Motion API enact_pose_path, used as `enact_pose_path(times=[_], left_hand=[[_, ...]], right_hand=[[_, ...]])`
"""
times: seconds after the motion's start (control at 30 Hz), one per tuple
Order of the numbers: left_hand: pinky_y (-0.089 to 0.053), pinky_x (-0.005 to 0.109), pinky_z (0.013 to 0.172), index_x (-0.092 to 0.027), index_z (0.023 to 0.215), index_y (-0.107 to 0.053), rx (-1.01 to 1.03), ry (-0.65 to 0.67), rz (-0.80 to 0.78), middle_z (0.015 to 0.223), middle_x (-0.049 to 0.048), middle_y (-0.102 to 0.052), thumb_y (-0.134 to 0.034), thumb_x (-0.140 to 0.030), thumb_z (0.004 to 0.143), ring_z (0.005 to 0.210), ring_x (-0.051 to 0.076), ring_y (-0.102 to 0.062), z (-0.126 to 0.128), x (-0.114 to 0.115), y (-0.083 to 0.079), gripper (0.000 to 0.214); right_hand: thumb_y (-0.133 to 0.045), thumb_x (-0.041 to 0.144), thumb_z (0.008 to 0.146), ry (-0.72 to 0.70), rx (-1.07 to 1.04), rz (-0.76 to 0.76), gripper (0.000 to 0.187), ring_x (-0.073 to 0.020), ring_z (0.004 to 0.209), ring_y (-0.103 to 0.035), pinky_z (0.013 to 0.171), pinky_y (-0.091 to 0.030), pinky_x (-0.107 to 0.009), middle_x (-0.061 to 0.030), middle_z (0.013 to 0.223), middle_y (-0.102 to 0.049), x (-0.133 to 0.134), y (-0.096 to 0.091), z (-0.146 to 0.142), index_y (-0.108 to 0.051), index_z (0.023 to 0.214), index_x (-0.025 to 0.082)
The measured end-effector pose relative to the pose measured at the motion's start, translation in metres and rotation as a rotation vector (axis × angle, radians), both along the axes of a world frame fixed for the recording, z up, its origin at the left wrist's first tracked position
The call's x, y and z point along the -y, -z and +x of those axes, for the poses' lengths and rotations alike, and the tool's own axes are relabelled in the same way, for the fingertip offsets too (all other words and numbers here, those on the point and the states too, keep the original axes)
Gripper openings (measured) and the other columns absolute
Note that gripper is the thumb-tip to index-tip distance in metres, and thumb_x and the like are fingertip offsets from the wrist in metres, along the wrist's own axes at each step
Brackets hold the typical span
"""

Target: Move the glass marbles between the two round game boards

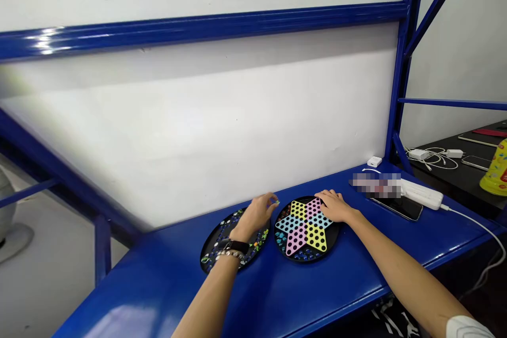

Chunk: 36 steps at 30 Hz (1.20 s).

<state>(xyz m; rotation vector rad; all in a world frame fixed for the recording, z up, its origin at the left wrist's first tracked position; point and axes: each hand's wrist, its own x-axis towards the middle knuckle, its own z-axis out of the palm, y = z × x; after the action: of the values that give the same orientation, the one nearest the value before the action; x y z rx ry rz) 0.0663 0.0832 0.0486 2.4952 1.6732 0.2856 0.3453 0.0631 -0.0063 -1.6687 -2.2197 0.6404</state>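
Observation:
A round black Chinese checkers board (306, 227) with a star of pink, yellow and light blue points lies on a blue shelf (277, 290). Left of it sits a round black tray (216, 245) holding several marbles. My left hand (259, 212), with a watch and bracelet at the wrist, hovers over the tray's far edge and pinches a small light marble (276, 202) between its fingertips. My right hand (335, 206) rests on the board's far right rim with the fingers curled down onto it.
A phone (400, 207), a white power strip (422, 194) with its cable and a small white charger (374, 161) lie at the right of the shelf. A black table with cables, phones and a yellow bottle (495, 166) stands beyond. A white wall rises behind.

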Motion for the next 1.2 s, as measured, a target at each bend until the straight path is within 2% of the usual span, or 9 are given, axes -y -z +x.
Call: enact_pose_path(times=[0.2, 0.27, 0.37, 0.47, 0.6, 0.77, 0.87, 1.0, 1.2], left_hand=[[-0.051, 0.030, 0.080, -0.021, 0.112, -0.064, 0.039, 0.124, 0.039, 0.110, 0.0092, -0.069, -0.050, -0.028, 0.095, 0.097, 0.023, -0.067, 0.084, -0.015, 0.012, 0.023], [-0.051, 0.030, 0.080, -0.023, 0.108, -0.067, 0.025, 0.126, 0.035, 0.111, 0.0091, -0.070, -0.054, -0.025, 0.093, 0.097, 0.023, -0.068, 0.101, -0.020, 0.018, 0.021], [-0.051, 0.029, 0.082, -0.025, 0.108, -0.070, 0.016, 0.135, 0.027, 0.113, 0.0077, -0.070, -0.058, -0.022, 0.090, 0.100, 0.023, -0.068, 0.110, -0.025, 0.023, 0.022], [-0.051, 0.028, 0.086, -0.026, 0.116, -0.068, 0.038, 0.139, 0.033, 0.120, 0.0064, -0.069, -0.057, -0.024, 0.091, 0.106, 0.022, -0.066, 0.100, -0.026, 0.021, 0.027], [-0.049, 0.027, 0.091, -0.027, 0.121, -0.064, 0.066, 0.092, 0.035, 0.126, 0.0044, -0.067, -0.046, -0.027, 0.097, 0.111, 0.019, -0.064, 0.061, -0.029, 0.014, 0.030], [-0.051, 0.029, 0.084, -0.023, 0.098, -0.069, -0.022, -0.073, -0.030, 0.107, 0.0056, -0.073, -0.057, -0.024, 0.087, 0.100, 0.022, -0.068, -0.006, -0.033, 0.009, 0.017], [-0.050, 0.032, 0.079, -0.021, 0.093, -0.067, -0.077, -0.163, -0.040, 0.103, 0.0083, -0.073, -0.059, -0.028, 0.084, 0.096, 0.026, -0.068, -0.034, -0.030, 0.009, 0.014], [-0.049, 0.031, 0.073, -0.023, 0.091, -0.064, -0.096, -0.188, -0.084, 0.099, 0.0063, -0.073, -0.062, -0.030, 0.081, 0.091, 0.025, -0.068, -0.045, -0.022, 0.015, 0.013], [-0.046, 0.025, 0.070, -0.024, 0.084, -0.062, -0.034, -0.087, -0.101, 0.093, 0.0016, -0.073, -0.056, -0.026, 0.084, 0.086, 0.019, -0.068, -0.042, -0.002, 0.022, 0.007]], right_hand=[[-0.033, 0.021, 0.091, -0.004, 0.034, 0.042, 0.056, -0.0298, 0.131, -0.038, 0.107, -0.029, -0.047, -0.0109, 0.147, -0.047, -0.003, 0.004, 0.001, -0.044, 0.147, 0.021], [-0.033, 0.021, 0.092, -0.004, 0.049, 0.054, 0.056, -0.0298, 0.130, -0.039, 0.106, -0.030, -0.047, -0.0107, 0.145, -0.048, -0.005, 0.005, 0.001, -0.044, 0.146, 0.021], [-0.033, 0.022, 0.092, -0.008, 0.057, 0.056, 0.055, -0.0294, 0.129, -0.040, 0.105, -0.030, -0.046, -0.0102, 0.144, -0.049, -0.006, 0.007, 0.002, -0.044, 0.146, 0.023], [-0.032, 0.022, 0.092, -0.008, 0.045, 0.054, 0.055, -0.0288, 0.130, -0.039, 0.106, -0.029, -0.046, -0.0096, 0.146, -0.047, -0.006, 0.007, 0.002, -0.043, 0.147, 0.022], [-0.033, 0.022, 0.092, -0.007, 0.030, 0.024, 0.057, -0.0283, 0.135, -0.035, 0.109, -0.027, -0.045, -0.0084, 0.150, -0.044, -0.006, 0.007, 0.002, -0.042, 0.148, 0.023], [-0.033, 0.023, 0.093, -0.004, 0.031, 0.007, 0.057, -0.0279, 0.136, -0.035, 0.110, -0.026, -0.045, -0.0080, 0.150, -0.044, -0.005, 0.005, 0.002, -0.041, 0.149, 0.024], [-0.033, 0.023, 0.092, 0.000, 0.042, 0.006, 0.056, -0.0283, 0.135, -0.035, 0.109, -0.027, -0.046, -0.0080, 0.150, -0.044, -0.004, 0.004, 0.002, -0.042, 0.148, 0.024], [-0.033, 0.023, 0.092, -0.003, 0.027, 0.004, 0.057, -0.0286, 0.135, -0.035, 0.110, -0.027, -0.046, -0.0092, 0.150, -0.044, -0.003, 0.003, 0.002, -0.042, 0.148, 0.023], [-0.034, 0.023, 0.092, -0.004, 0.020, 0.008, 0.057, -0.0286, 0.135, -0.035, 0.110, -0.026, -0.046, -0.0093, 0.149, -0.045, -0.004, 0.004, 0.002, -0.042, 0.148, 0.022]])
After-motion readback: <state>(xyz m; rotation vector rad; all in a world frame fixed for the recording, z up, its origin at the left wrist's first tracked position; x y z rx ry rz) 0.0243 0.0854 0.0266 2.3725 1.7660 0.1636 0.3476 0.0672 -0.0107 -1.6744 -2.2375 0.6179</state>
